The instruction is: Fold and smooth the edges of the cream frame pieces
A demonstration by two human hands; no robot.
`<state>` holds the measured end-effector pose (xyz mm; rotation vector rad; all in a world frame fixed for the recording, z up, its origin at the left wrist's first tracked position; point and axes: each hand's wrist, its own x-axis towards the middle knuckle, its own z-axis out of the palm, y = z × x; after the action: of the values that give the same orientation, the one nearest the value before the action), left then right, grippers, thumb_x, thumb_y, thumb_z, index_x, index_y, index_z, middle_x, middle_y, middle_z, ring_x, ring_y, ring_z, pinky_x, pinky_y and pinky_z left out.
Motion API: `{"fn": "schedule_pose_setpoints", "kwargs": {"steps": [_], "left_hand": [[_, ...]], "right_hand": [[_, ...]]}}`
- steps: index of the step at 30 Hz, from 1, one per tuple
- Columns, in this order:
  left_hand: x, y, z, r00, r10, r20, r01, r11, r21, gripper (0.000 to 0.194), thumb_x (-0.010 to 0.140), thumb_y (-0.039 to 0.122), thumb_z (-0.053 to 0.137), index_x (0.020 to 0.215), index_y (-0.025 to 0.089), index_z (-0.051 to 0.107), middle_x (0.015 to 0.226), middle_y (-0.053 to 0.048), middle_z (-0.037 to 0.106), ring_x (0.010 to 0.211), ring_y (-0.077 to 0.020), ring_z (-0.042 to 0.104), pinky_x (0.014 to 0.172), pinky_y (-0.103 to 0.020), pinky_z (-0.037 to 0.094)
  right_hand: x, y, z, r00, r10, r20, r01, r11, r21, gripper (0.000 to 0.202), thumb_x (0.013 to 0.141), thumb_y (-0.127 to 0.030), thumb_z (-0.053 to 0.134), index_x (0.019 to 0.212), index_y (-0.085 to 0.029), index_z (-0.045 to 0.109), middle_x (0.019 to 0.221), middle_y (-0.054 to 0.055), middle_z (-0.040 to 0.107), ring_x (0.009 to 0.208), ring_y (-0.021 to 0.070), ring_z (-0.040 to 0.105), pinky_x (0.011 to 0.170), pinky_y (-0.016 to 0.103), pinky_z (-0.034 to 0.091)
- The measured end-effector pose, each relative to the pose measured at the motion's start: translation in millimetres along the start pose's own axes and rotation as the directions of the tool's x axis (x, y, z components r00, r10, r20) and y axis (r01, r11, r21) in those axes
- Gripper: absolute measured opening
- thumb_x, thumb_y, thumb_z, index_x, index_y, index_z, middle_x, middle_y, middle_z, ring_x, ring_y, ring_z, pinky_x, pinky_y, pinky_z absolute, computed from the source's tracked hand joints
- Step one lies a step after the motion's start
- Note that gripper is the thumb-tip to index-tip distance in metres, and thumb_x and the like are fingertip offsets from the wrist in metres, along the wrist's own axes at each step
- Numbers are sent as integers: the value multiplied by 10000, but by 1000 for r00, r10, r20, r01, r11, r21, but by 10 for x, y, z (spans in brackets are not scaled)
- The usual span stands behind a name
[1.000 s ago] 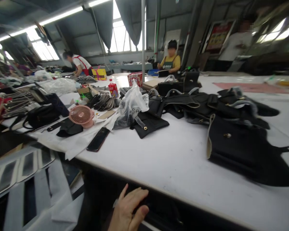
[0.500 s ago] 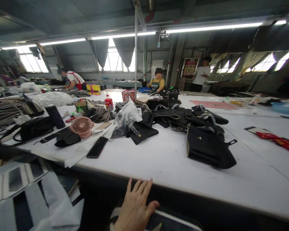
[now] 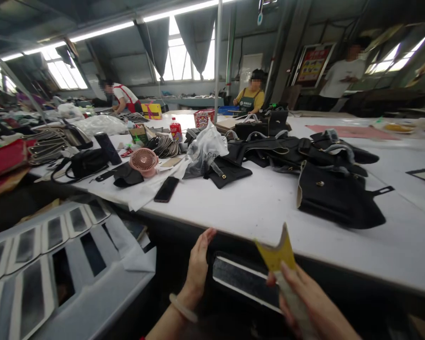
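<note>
My left hand [image 3: 199, 259], with a pale bangle at the wrist, is raised at the table's near edge, its fingers stretched out and nothing in it. To its right, my right hand [image 3: 301, 288] is wrapped round the light handle of a yellow tool [image 3: 276, 252] with a notched, two-pointed end that points up. Between and below the hands lies a dark panel [image 3: 246, 281] with white edges, beneath the table edge. Beyond my right hand, a black leather bag piece [image 3: 336, 196] with a metal stud rests on the white table [image 3: 233, 215].
Black bag pieces [image 3: 269, 151] are heaped on the table, beside a clear plastic bag [image 3: 207, 146]. A phone [image 3: 166, 189] and a pink fan [image 3: 143, 162] lie further left. Dark panels with pale borders [image 3: 28, 245] cover a lower surface at left. Several people are beyond the table.
The view has shifted. My right hand has come into view with the yellow tool. My left hand has turned from back-up to edge-on. The dark panel now shows more fully.
</note>
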<state>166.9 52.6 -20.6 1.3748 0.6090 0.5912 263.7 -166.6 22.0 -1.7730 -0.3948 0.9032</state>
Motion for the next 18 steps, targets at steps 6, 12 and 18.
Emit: {"fn": "schedule_pose_setpoints", "kwargs": {"steps": [6, 12, 18], "left_hand": [[-500, -187, -138, 994, -107, 29, 106, 994, 29, 551, 959, 574, 426, 1353, 218, 573, 1452, -80, 525, 1392, -263, 414, 1206, -464, 261], [-599, -302, -55, 999, -46, 25, 42, 990, 138, 530, 1013, 463, 339, 1455, 190, 445, 1542, -68, 405, 1462, -212, 281, 1225, -386, 216], [-531, -384, 69, 993, 43, -105, -19, 976, 219, 455, 1007, 346, 315, 1382, 228, 544, 1456, -44, 524, 1383, -224, 430, 1182, -402, 313]], "right_hand": [[1221, -239, -1034, 899, -316, -304, -30, 647, -762, 501, 920, -498, 386, 1169, -102, 566, 1003, 175, 654, 905, 277, 652, 818, 400, 522], [1651, -34, -1072, 844, -500, -194, 2, 365, -931, 482, 943, -359, 323, 1210, -59, 590, 1082, 269, 598, 1027, 428, 561, 842, 583, 444], [1287, 115, -1020, 720, -677, -151, 101, 318, -943, 524, 982, -438, 264, 1222, -121, 605, 1281, 168, 607, 1161, 334, 565, 966, 511, 470]]}}
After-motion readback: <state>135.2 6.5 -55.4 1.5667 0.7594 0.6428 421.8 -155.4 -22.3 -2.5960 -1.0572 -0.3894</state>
